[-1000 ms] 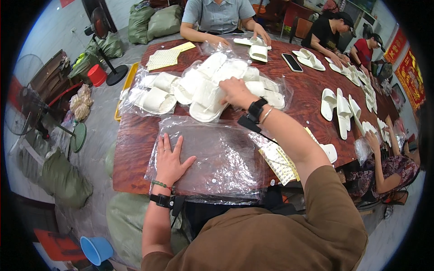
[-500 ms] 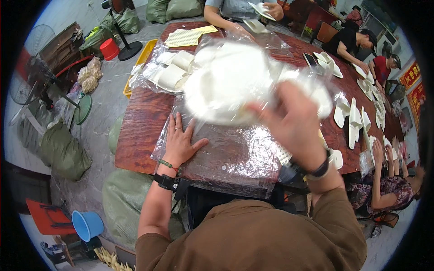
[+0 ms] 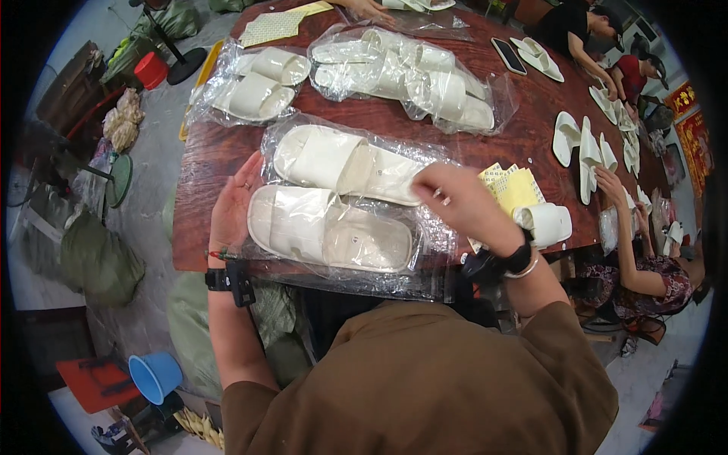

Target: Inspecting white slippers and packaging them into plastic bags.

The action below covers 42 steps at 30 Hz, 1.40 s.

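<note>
A pair of white slippers (image 3: pixel 303 224) lies on the table in front of me, toes to the left, amid clear plastic bag film (image 3: pixel 425 250). I cannot tell whether they are inside the bag or on top of it. My left hand (image 3: pixel 233 203) is beside the toe ends, open, with its fingers stretched out. At the heel of the farther slipper is my right hand (image 3: pixel 464 199), its fingers bent and drawn together. What they pinch, if anything, is hidden. Beyond lie bagged white slippers (image 3: pixel 254 97) and a heap of more bagged slippers (image 3: pixel 402 72).
Yellow label sheets (image 3: pixel 509 189) and a single white slipper (image 3: pixel 547 224) are right of my right hand. A phone (image 3: pixel 508 56) and loose slippers (image 3: pixel 588 159) lie farther right. A co-worker's hand (image 3: pixel 368 9) is across the table; others work along the right side.
My right hand has brought the blurred white slippers down; a pair now lies before me and more bagged ones lie beyond. My left hand has moved from flat on the bag to the toe ends.
</note>
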Tool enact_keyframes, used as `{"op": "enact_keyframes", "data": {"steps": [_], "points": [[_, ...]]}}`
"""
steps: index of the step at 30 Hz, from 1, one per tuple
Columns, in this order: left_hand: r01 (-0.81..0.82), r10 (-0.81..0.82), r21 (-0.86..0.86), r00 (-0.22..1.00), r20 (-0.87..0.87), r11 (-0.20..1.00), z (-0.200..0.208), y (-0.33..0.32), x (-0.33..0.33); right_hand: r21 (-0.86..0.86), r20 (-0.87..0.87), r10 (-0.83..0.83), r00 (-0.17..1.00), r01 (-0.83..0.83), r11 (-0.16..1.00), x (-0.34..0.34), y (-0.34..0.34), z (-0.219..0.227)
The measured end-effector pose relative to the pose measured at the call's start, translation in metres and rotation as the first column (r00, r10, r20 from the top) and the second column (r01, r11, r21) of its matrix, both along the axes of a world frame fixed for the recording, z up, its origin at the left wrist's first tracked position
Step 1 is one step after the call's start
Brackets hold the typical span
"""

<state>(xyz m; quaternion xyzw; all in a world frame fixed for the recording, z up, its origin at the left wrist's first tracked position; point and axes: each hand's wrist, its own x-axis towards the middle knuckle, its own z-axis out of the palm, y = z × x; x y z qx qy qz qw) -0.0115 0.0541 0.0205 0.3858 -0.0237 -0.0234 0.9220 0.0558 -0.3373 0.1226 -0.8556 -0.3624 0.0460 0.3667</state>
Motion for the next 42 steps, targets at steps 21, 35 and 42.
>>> {"op": "enact_keyframes", "data": {"steps": [21,35,42], "points": [[-0.356,-0.115,0.928,0.932,0.344,-0.111,0.039,-0.042,0.010,-0.247,-0.714,-0.288,0.638,0.156,0.956,0.004,-0.056,-0.039],[-0.214,0.336,0.970,0.911,0.240,-0.112,0.023,-0.037,0.008,0.365,-0.588,0.382,0.714,-0.188,0.912,0.013,-0.040,-0.048],[-0.141,0.353,0.985,0.921,0.167,-0.097,0.029,-0.033,0.006,0.151,-0.230,0.528,0.817,-0.506,0.849,0.020,-0.007,-0.065]]}}
